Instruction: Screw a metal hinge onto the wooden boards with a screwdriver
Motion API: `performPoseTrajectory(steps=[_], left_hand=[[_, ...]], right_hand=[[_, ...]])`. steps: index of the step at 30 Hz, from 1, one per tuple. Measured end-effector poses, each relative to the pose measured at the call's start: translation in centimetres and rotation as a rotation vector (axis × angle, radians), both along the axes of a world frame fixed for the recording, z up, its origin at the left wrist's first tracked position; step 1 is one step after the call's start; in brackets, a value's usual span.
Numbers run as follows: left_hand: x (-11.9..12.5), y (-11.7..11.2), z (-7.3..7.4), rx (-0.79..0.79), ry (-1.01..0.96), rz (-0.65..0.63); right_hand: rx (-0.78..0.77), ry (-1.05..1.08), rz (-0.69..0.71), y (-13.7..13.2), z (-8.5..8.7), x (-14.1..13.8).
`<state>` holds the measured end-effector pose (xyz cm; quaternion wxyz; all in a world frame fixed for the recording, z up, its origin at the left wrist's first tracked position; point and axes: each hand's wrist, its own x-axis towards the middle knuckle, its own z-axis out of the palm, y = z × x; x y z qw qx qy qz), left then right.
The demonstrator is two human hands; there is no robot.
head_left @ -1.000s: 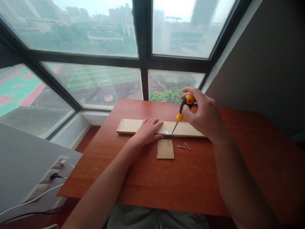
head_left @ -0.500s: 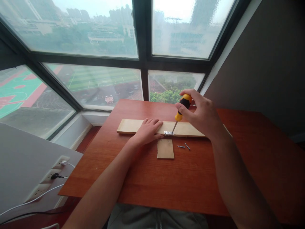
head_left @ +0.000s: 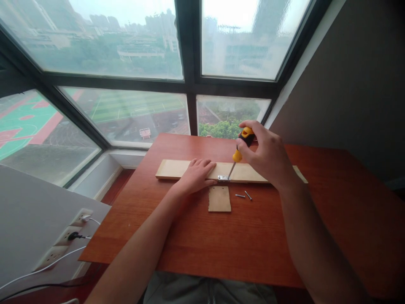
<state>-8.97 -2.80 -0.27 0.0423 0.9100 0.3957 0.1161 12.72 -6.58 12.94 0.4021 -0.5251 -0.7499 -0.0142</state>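
Observation:
A long pale wooden board lies crosswise on the reddish-brown table. My left hand rests on it with fingers stretched out flat, just left of a small silver metal hinge at the board's near edge. In my right hand is a yellow and black screwdriver, its fingers wrapped round the handle. The shaft slants down to the left, and its tip meets the right end of the hinge. Whether a screw sits under the tip is too small to tell.
Nearer me lie a small square wooden piece with two holes and two screws. The table stands against large windows. Plugs and cables sit in wall sockets at the lower left.
The screwdriver handle has turned a little in my right hand, and my fingers have shifted on it. The tip stays at the hinge. My left hand keeps its place on the board.

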Motion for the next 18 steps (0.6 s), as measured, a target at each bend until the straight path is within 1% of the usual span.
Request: performPoseTrajectory(steps=[6, 12, 18], left_hand=[[0.00, -0.05, -0.04, -0.005, 0.000, 0.009], [-0.05, -0.19, 0.16, -0.013, -0.010, 0.010], [-0.07, -0.17, 0.14, -0.014, -0.008, 0.009]], right_hand=[[0.035, 0.003, -0.031, 0.02, 0.07, 0.10], [-0.006, 0.065, 0.037, -0.31, 0.20, -0.25], [0.026, -0.036, -0.068, -0.07, -0.12, -0.03]])
